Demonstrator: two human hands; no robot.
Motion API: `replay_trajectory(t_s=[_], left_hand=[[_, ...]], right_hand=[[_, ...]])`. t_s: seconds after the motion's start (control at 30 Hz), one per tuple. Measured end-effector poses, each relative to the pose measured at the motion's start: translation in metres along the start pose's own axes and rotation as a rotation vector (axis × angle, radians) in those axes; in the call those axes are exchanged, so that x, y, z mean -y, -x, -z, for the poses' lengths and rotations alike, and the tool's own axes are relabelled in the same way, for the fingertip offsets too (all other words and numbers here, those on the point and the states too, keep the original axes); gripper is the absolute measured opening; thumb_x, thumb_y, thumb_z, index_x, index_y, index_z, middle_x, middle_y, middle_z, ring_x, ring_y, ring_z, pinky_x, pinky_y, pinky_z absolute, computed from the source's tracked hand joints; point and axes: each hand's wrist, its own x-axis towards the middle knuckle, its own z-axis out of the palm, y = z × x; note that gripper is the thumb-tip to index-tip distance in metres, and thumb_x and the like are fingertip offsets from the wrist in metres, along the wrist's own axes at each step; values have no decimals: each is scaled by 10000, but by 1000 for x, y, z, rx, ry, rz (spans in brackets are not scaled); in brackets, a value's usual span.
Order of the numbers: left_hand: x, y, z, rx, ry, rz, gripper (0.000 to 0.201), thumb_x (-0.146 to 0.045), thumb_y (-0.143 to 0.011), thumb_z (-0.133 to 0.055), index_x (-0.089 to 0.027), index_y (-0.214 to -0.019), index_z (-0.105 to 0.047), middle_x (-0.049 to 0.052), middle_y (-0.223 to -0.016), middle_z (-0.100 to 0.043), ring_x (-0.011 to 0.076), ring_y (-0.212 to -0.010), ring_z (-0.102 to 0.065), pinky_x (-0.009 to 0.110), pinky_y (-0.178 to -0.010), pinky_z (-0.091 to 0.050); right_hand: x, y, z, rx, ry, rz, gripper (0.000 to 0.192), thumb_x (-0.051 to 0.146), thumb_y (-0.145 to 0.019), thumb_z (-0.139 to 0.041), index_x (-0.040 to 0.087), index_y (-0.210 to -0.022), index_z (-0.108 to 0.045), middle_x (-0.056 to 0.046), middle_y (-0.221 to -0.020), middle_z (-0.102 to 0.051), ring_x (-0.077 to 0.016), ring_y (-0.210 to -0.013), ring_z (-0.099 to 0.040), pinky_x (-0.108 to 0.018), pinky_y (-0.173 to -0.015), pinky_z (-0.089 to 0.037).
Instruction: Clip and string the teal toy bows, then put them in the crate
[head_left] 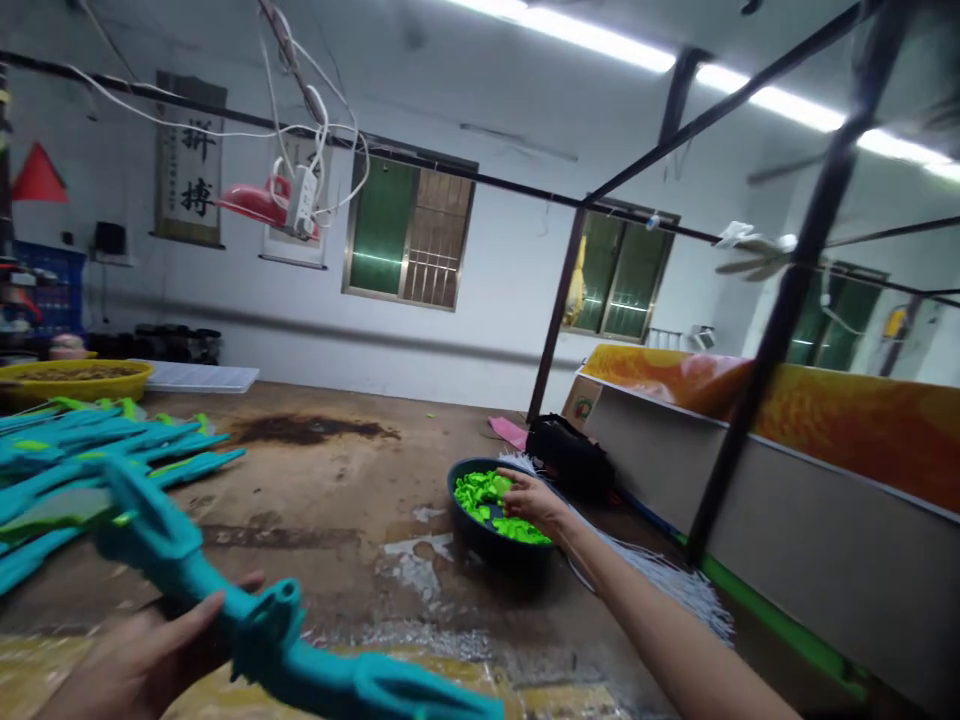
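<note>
Head view: you're at a big, stained brown tabletop (352,490), both hands in frame.
Left hand: yours (142,655) is wrapped around the middle of a long teal piece (244,622), thumb on top.
Teal piece: held at a slant in the near left, running toward the bottom edge, short round stub poking up.
Right hand: yours (534,502) is reaching out over a dark bowl (487,545), fingers bent by the green bits (480,490); can't tell if you've pinched one.
Dark bowl: sits on the tabletop, well apart from the teal piece.
Teal pile: more teal pieces (161,445) lie far left, yellow basin (139,372) behind them.
Past the bowl: black bag (570,455), white strings (664,575) nearby.
</note>
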Motion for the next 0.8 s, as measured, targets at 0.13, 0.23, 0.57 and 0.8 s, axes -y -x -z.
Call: replay_trajectory(t_s=[0.13,0.23,0.57,0.8], left_hand=[[14,35,-32,-61,46,-235,430,-487,-399,-935,-291,-684,-679,21,-821,-804,387,-920,-747,479,-828,-645],[27,43,-49,-116,131,-295,559,-562,-469,-915,-223,-827,-653,27,-810,-761,288,-798,-736,371,-638,-631],[54,63,-74,-255,78,-417,541,-643,-634,-798,-216,-921,-630,53,-872,-712,260,-835,-698,364,-766,-571],[54,78,-75,-261,-35,-461,435,-623,-722,-729,-266,-950,-628,68,-921,-728,280,-852,-702,367,-742,-559]], right_hand=[[44,33,-38,180,-73,92,277,291,-825,-790,151,-1027,-661,8,-793,-673,-145,-687,-671,-308,-726,-566],[70,69,-76,301,-69,164,311,352,-702,-869,158,-863,-687,-16,-762,-708,-156,-707,-682,-269,-715,-533],[39,182,-179,372,118,623,38,211,-845,-729,215,-809,-717,4,-777,-656,-149,-726,-605,-248,-667,-472],[29,183,-186,252,262,758,89,170,-909,-667,231,-856,-702,18,-767,-629,-135,-693,-593,-225,-636,-448]])
